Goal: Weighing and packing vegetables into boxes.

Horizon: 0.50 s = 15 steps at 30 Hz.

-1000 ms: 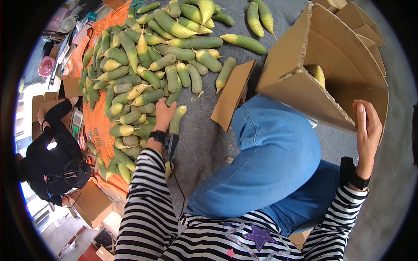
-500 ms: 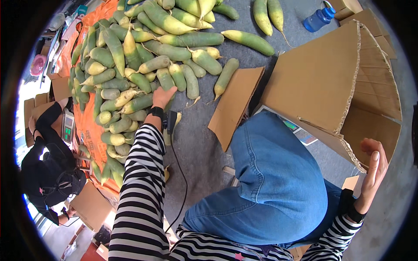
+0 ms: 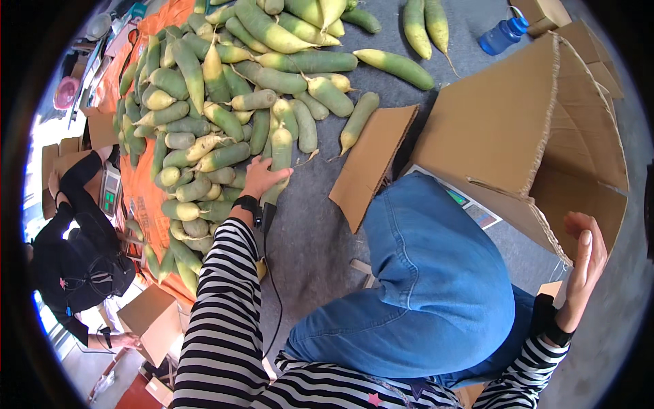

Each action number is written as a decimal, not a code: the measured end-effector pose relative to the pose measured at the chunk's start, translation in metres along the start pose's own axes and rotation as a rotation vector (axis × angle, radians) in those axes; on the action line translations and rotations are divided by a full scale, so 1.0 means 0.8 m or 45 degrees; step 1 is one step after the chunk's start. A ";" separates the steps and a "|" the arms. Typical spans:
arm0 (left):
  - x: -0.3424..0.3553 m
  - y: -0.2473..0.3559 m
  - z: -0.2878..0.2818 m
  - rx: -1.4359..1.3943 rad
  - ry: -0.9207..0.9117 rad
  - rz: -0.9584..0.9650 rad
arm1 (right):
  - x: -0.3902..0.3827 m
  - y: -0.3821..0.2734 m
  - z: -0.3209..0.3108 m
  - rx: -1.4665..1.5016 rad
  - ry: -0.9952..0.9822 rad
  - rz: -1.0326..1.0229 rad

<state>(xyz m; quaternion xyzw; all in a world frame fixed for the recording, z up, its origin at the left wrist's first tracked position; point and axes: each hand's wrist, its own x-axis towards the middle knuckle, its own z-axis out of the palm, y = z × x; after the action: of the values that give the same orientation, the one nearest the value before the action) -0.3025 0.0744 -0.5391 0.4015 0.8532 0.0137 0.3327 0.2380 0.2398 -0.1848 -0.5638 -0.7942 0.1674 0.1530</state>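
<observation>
My left hand [image 3: 262, 180] rests at the near right edge of a large heap of green radishes [image 3: 228, 157]. Its thumb and fingers are spread, and the thumb touches the lower end of a green radish with a pale top [image 3: 281, 146]. I see no firm grip around it. My right hand [image 3: 587, 262] is raised with its fingers stretched out, holding nothing. It is beside the open mouth of a big cardboard box [image 3: 487, 119], which lies tilted on a scale [image 3: 477, 213] to the right of my knee. One box flap [image 3: 371, 163] sticks out toward the heap.
An orange sheet [image 3: 151, 204] lies under the heap. At the far right stand a blue bottle [image 3: 503, 35] and more cartons [image 3: 589, 44]. On the left, another person in black [image 3: 82, 255] handles a small carton [image 3: 151, 320] near another scale [image 3: 109, 191]. A cable [image 3: 278, 307] hangs from my left wrist.
My left hand has come slightly nearer and its fingers have spread. A pale-topped radish now lies by its thumb. My right hand has barely moved. The other person's carton has shifted and turned.
</observation>
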 end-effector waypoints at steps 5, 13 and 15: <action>-0.050 0.032 -0.039 0.274 0.160 0.211 | -0.004 -0.008 0.000 0.072 -0.007 -0.043; -0.228 0.080 -0.096 -1.420 -0.108 0.287 | -0.007 -0.007 0.001 0.038 0.071 -0.146; -0.287 0.098 -0.114 -1.573 -0.064 0.258 | -0.008 -0.001 0.003 0.009 0.133 -0.156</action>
<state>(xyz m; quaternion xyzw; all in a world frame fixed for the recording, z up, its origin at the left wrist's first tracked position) -0.1973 -0.0102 -0.3177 0.2144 0.6374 0.5265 0.5202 0.2381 0.2330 -0.1870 -0.5214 -0.8176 0.1307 0.2061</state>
